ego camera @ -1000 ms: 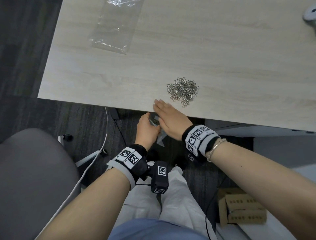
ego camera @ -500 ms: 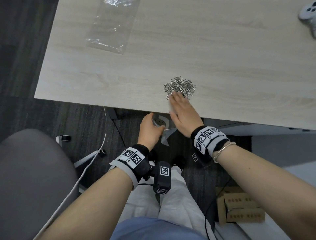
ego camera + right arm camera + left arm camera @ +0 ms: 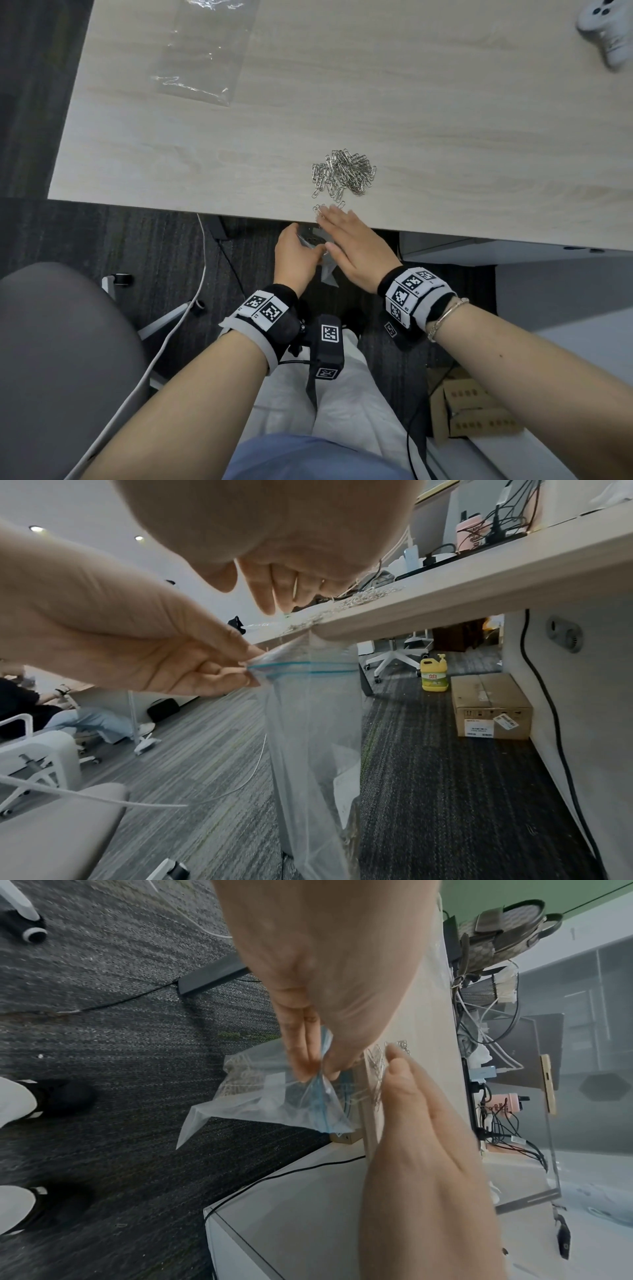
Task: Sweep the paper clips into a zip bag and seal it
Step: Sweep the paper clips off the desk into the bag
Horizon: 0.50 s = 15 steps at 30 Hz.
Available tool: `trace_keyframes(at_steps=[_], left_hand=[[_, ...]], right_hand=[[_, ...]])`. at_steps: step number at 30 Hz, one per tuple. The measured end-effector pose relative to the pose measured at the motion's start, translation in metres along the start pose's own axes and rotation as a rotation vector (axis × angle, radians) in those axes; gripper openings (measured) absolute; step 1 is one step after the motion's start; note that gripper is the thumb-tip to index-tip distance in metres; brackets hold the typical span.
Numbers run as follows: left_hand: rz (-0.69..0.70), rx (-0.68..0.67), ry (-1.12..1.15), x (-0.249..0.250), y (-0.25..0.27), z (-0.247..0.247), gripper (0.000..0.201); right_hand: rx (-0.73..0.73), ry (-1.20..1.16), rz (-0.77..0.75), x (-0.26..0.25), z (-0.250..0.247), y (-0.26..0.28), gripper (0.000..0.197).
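Clips [image 3: 343, 175] lie heaped on the tabletop [image 3: 445, 120] near its front edge, with a few strays just ahead of the right hand [image 3: 354, 246], whose fingers [image 3: 334, 219] lie flat and straight at the edge, holding nothing. Below that edge the left hand [image 3: 296, 255] pinches the bag [image 3: 315, 723] by its rim at the blue zip track, thumb against fingertips [image 3: 304, 1069], so the mouth hangs against the underside of the edge; some clips seem already to sit in its bottom. Clips of this sort are light, hard and slick, and they tangle, so they should slide in clumps under a flat palm but may skitter or hook on the edge. Film this thin and limp will sag shut unless the rim is held taut near the zip, which looks like the right place to keep hold. Pale wood-grain laminate looks smooth and offers little drag. A second clear bag [image 3: 202, 51] lies at the far left, a white controller [image 3: 606, 27] at the far right. Grey carpet, a chair [image 3: 51, 359] and a cardboard box [image 3: 489, 704] sit below.
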<state>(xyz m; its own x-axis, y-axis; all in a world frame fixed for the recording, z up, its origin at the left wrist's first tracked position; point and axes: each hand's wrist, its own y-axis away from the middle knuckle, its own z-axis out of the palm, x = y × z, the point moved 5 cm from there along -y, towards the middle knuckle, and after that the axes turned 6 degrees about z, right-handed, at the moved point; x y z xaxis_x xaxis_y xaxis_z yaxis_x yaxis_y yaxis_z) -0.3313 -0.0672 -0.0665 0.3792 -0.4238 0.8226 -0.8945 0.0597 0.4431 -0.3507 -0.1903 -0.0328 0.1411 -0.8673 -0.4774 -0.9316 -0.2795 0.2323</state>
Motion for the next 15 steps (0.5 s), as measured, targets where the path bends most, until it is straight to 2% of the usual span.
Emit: trace_keyframes(at_steps=[3,6,11,15], left_hand=[[-0.005,-0.005,0.000,-0.007,-0.003,0.002,0.034],[0.024,-0.005,-0.021,-0.004,-0.002,0.004,0.035],[0.038,0.008,-0.079,0.005,0.002,0.001,0.030],[0.036,0.015,-0.061,0.010,0.006,-0.002,0.013]], right_hand=[[0.032,-0.041,0.119,0.010,-0.006,-0.003,0.053],[-0.022,-0.036,0.177,0.014,-0.002,-0.006,0.055],[-0.067,0.017,0.060,0.002,0.007,-0.002,0.054],[-0.129,-0.055,-0.048,-0.010,0.014,0.014,0.054]])
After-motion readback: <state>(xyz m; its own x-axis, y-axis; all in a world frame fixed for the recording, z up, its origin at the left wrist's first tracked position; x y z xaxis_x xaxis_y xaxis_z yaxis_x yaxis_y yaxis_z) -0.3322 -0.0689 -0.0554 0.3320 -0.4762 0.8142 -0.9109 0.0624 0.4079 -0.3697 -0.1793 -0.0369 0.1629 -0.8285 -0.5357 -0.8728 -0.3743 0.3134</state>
